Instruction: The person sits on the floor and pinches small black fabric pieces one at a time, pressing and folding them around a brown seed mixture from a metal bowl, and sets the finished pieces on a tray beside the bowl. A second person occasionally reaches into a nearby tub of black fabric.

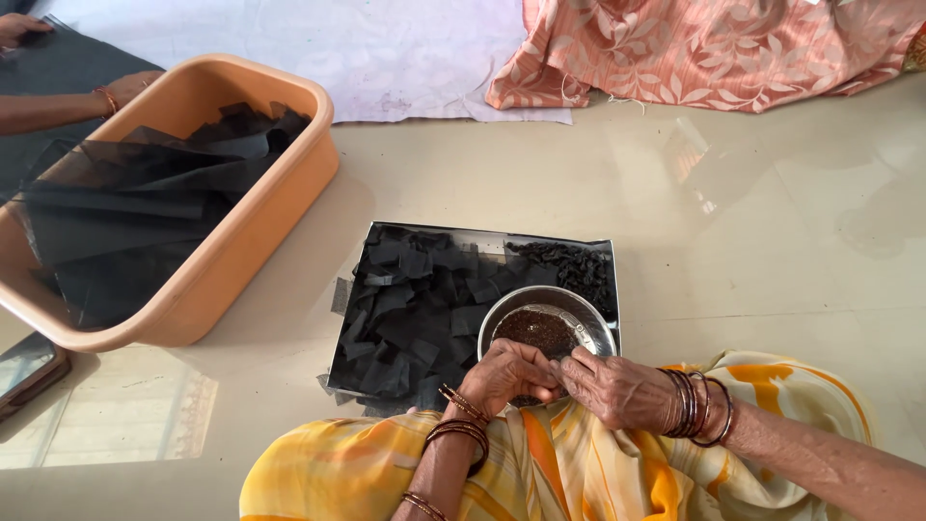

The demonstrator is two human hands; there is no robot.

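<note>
Grip, left hand (pixel 509 374): fingers curled and pinched shut at the lower centre of the frame, fingertips meeting those of the other hand; whatever sits between them is too small to make out.
Grip, right hand (pixel 617 390): narrow pinch, thumb and forefinger drawn together against the left fingertips, just over the near rim of the bowl; held item likewise not discernible.
Steel bowl (pixel 590 330): round, set at the lower right corner of the tray, directly ahead of both hands, so its contents lie within a short reach.
Bowl contents (pixel 536 330): dark brown fine grains, heaped in the middle; kind cannot be told.
Tray (pixel 482 232): flat, metallic, on the floor at centre frame; near edge covered by the hands and lap.
Black cut pieces (pixel 410 309): small squares, loosely piled over the left and middle of the tray, beside the bowl.
Dark twisted bits (pixel 571 262): heaped in the tray's upper right corner, apart from the squares; shape unclear.
Orange tub (pixel 241 241): left of frame, holding larger black sheets (pixel 135 207); its left end is cut off.
Other person's hands (pixel 116 92): upper left, at a dark sheet, mostly out of frame.
Phone (pixel 27 367): lower left edge, partly cut off.
Floor (pixel 772 241): pale, glossy tile.
</note>
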